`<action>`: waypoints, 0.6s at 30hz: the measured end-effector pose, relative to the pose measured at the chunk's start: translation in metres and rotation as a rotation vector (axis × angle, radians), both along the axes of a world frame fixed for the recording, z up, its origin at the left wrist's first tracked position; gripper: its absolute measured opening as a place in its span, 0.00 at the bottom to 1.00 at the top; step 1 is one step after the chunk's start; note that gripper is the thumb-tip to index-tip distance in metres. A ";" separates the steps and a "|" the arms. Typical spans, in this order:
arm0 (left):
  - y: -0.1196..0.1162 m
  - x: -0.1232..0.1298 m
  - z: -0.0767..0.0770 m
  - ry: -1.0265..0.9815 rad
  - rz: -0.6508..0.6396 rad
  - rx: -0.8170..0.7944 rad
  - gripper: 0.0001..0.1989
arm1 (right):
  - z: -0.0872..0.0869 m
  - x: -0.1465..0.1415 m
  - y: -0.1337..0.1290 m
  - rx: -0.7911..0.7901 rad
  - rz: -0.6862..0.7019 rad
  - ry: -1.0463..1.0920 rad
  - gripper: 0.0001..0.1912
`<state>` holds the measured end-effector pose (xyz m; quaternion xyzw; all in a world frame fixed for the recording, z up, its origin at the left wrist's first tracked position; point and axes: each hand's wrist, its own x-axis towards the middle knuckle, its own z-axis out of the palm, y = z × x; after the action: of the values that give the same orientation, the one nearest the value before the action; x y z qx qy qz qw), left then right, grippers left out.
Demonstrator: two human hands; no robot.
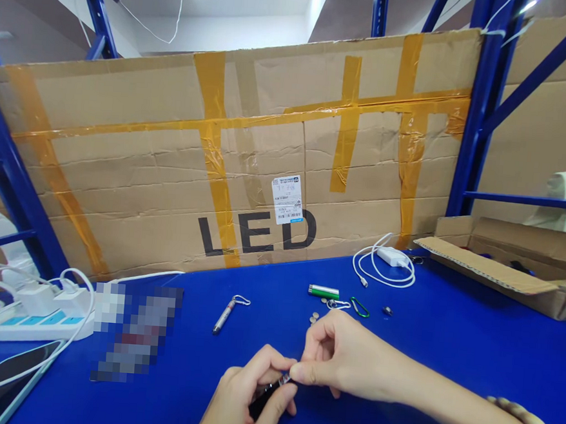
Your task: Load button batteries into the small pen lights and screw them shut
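A small black cylindrical object (pixel 264 399) with a shiny metallic end lies in my left hand (pixel 251 394), whose fingers wrap round it. The thumb and forefinger of my right hand (pixel 334 354) are pinched at that shiny end; whatever lies between these fingertips is too small to make out. Just beyond my right hand are a green and silver tube (pixel 324 292), a green carabiner (pixel 359 308), a silver clip (pixel 338 304) and several small round cells (pixel 314 318). A silver penlight-like tube (pixel 224 316) with a carabiner rests farther left.
On the left stand a white power strip (pixel 27 326) with cables, a phone (pixel 14 380) and a blurred-out item (pixel 141 338). A coiled white cable (pixel 388 264), a small dark part (pixel 387 311) and an open cardboard box (pixel 511 273) are at the right. Cardboard (pixel 120 188) walls the back.
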<state>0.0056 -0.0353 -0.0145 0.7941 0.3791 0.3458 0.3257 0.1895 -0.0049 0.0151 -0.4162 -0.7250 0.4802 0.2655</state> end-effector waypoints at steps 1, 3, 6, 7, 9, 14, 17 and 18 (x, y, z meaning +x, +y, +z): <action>0.000 0.000 0.000 0.000 0.003 -0.003 0.10 | 0.000 0.000 0.000 -0.002 0.000 -0.001 0.15; 0.000 0.000 -0.001 0.007 0.005 -0.008 0.11 | 0.001 0.000 0.000 -0.007 0.003 -0.003 0.15; 0.000 0.000 -0.001 0.019 0.009 -0.007 0.11 | 0.001 0.000 0.000 -0.003 -0.003 -0.010 0.16; 0.000 0.000 -0.001 0.021 0.012 -0.002 0.11 | 0.001 0.000 0.000 -0.001 -0.006 -0.012 0.16; 0.000 0.001 -0.002 0.020 0.019 0.011 0.11 | 0.000 0.000 0.000 -0.004 -0.006 -0.011 0.17; 0.000 0.001 -0.005 0.022 0.033 0.048 0.10 | -0.001 -0.001 0.000 -0.024 0.002 -0.008 0.19; -0.001 0.002 -0.005 0.021 0.052 0.055 0.09 | 0.001 -0.001 0.000 -0.030 -0.003 -0.014 0.20; -0.001 0.002 -0.005 0.023 0.057 0.056 0.09 | 0.002 -0.001 -0.001 -0.029 -0.005 -0.016 0.20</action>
<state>0.0078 -0.0361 -0.0192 0.7956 0.3957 0.3562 0.2890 0.1881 -0.0057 0.0169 -0.4254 -0.7192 0.4867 0.2549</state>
